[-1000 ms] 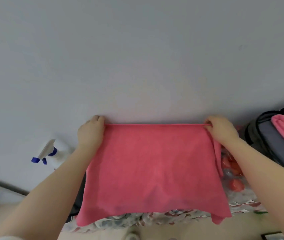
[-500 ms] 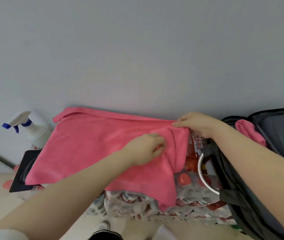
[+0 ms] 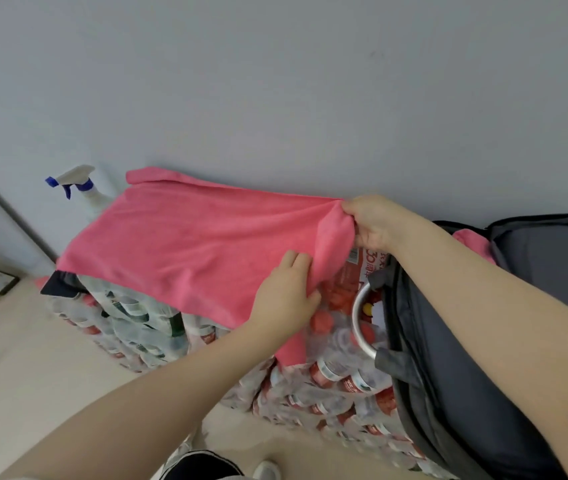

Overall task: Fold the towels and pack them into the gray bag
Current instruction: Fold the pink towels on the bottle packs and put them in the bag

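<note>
Only one bit of print can be partly read: on the red and white pack wrapper (image 3: 369,263), showing at about three o'clock from the middle, just under the wrist of the right hand (image 3: 371,221), there are large white figures that look like "30", with smaller characters beside them too blurred to read. The bottle labels (image 3: 331,374) lower down, around five o'clock, carry red and white bands with print far too small to make out.
</note>
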Tool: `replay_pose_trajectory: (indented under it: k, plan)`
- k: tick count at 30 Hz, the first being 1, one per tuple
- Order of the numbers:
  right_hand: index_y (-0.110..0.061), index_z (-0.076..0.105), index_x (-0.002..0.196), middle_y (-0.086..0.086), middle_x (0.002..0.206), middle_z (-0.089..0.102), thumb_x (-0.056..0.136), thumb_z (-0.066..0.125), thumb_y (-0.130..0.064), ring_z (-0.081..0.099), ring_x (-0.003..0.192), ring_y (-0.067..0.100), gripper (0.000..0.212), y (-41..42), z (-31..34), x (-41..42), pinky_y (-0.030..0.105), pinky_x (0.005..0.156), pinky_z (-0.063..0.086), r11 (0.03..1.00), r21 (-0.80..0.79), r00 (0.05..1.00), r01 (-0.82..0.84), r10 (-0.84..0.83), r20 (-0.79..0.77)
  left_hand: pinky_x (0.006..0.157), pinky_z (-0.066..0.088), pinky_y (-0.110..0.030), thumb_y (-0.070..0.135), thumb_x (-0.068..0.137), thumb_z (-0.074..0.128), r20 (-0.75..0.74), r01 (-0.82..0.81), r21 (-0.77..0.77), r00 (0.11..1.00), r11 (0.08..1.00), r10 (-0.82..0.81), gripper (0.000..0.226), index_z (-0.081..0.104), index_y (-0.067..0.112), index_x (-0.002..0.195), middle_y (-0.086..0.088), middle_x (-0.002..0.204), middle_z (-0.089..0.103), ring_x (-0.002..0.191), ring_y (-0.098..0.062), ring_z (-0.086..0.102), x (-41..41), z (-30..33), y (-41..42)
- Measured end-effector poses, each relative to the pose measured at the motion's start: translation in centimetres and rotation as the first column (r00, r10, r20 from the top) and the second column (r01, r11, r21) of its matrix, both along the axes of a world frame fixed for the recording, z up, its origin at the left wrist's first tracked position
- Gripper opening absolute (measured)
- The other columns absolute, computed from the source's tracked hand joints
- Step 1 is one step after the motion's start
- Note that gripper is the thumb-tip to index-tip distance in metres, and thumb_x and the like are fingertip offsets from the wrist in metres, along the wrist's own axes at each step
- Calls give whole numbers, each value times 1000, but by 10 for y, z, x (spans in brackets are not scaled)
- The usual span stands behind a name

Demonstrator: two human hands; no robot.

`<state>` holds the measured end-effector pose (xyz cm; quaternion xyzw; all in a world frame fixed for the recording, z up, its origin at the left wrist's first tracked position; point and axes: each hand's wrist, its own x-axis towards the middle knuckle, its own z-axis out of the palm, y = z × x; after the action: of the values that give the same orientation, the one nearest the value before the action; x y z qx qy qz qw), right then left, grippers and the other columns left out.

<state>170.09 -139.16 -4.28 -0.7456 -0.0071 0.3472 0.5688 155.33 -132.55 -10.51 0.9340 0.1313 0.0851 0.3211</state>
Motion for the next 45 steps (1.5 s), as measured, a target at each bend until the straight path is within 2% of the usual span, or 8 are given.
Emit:
replay_pose_trajectory:
  k: [5,8,11,16,23,28,32,45]
  plan:
    - [-7,59,88,1,67,47,97,41,-18,43,60,15,23,-19,-6,23,27,55,33,840,-531,671,-106,455,586,64,46,-35,23,77,51,243,0,121,969,993,-29,25,60,11,97,-5,96,60,81,-28,58,-13,21,6]
    - [5,62,81,16,74,60,96,45,-21,48,64,26,34,-21,2,30,28,61,33,747,-663,481,-57,602,637,56,42,-32,28,81,43,367,58,320,912,946,-181,32,65,7,72,-6,77,59,63,-27,54,-6,31,4]
    - [2,67,89,18,92,67,93,49,-23,54,78,27,31,-22,6,37,29,66,37,667,-744,405,-21,686,604,51,36,-30,32,86,38,257,214,177,932,961,-255,39,55,6,62,0,60,49,53,-21,46,0,39,-8]
    - [-7,65,105,15,114,64,88,54,-24,58,106,31,26,-21,-11,30,36,88,47,439,-896,414,-56,828,380,67,38,-19,18,93,48,-202,399,-161,882,903,-426,22,57,10,111,-10,94,69,75,-19,59,6,24,-19]
    - [-7,67,102,12,109,68,90,51,-18,60,103,27,23,55,-12,-15,29,85,41,664,-691,265,-285,748,609,73,43,-22,6,86,52,9,-54,-170,998,984,56,18,67,7,96,-7,86,72,71,-12,58,-14,21,73]
    - [-8,67,102,9,109,68,89,52,-15,60,103,23,21,149,-14,-46,23,83,37,659,-619,177,-428,733,657,78,35,-13,5,88,46,19,-396,-127,916,909,402,26,65,7,106,-5,108,67,95,-14,57,-53,13,176]
    - [-6,66,107,10,115,66,90,50,-13,58,108,24,24,229,-20,-60,24,88,36,626,-626,150,-464,752,642,95,36,-28,8,91,42,-76,-559,-72,829,826,555,30,61,9,114,-10,118,59,113,-26,52,-79,-10,259]
    - [-8,57,111,13,118,54,92,48,-33,52,110,31,32,358,-58,-40,39,90,44,473,-846,168,-247,880,443,66,41,-27,54,90,43,-567,-463,-350,797,814,209,54,62,5,102,-4,91,59,81,-19,53,-70,-37,358]
